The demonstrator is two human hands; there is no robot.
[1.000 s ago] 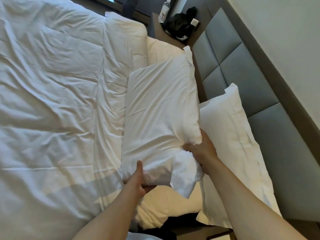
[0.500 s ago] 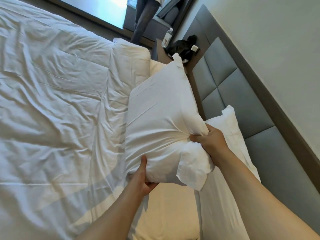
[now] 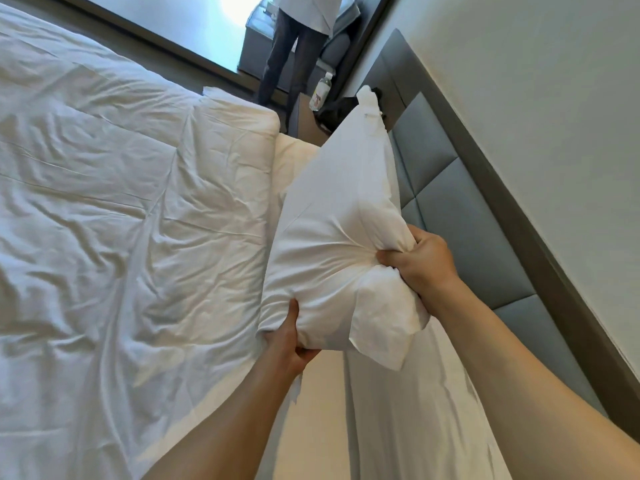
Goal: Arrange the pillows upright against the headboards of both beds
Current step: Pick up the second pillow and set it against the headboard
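Note:
I hold a white pillow (image 3: 332,230) lifted off the bed, its long side tilted toward the grey padded headboard (image 3: 460,216). My left hand (image 3: 289,344) grips its lower near corner from below. My right hand (image 3: 420,265) is clenched on bunched fabric at its near end. A second white pillow (image 3: 408,410) leans against the headboard under my right arm. The bare cream mattress sheet (image 3: 318,410) shows below the lifted pillow.
A rumpled white duvet (image 3: 121,237) covers the bed on the left. A bedside table (image 3: 308,116) beyond the bed carries a water bottle (image 3: 320,91) and a dark bundle. A person's legs (image 3: 287,53) stand by the window at the back.
The pillow has risen off the mattress and swung up toward the headboard, both hands still gripping it. The view has tilted up, showing the window and the standing person.

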